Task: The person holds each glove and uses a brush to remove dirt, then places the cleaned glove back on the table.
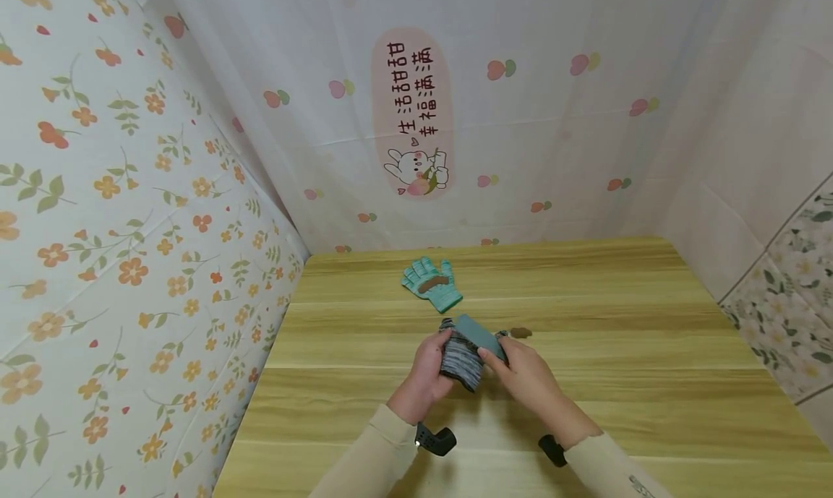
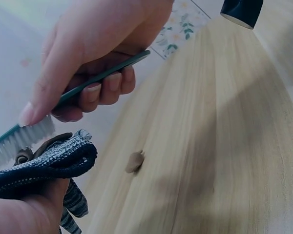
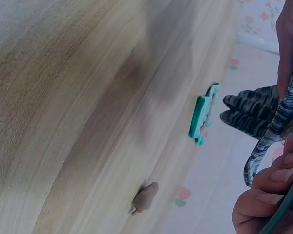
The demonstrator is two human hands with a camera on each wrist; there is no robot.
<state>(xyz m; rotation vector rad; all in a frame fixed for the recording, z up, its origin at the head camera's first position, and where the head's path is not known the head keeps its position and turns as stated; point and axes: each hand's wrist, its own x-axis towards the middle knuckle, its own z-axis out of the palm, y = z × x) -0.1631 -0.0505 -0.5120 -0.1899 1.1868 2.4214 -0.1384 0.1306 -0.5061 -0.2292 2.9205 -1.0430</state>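
Note:
My left hand (image 1: pixel 426 371) grips a grey-and-black knit glove (image 1: pixel 460 364) above the table, its fingers hanging down in the left wrist view. In my right hand (image 1: pixel 528 375) is a green brush (image 1: pixel 478 332), thumb along its back and fingers curled round the handle. White bristles (image 2: pixel 41 131) face down toward the glove, right at a brown smear (image 2: pixel 52 144) on its upper side. A second glove, teal (image 1: pixel 445 295), lies flat beyond the hands with a brown strip (image 1: pixel 433 284) across it.
A small brown lump (image 1: pixel 520 332) sits on the wooden table (image 1: pixel 618 382) just past my right hand. Patterned cloth curtains (image 1: pixel 553 144) hang behind the table and along its left side. Black camera mounts (image 1: pixel 437 440) stick out below both wrists.

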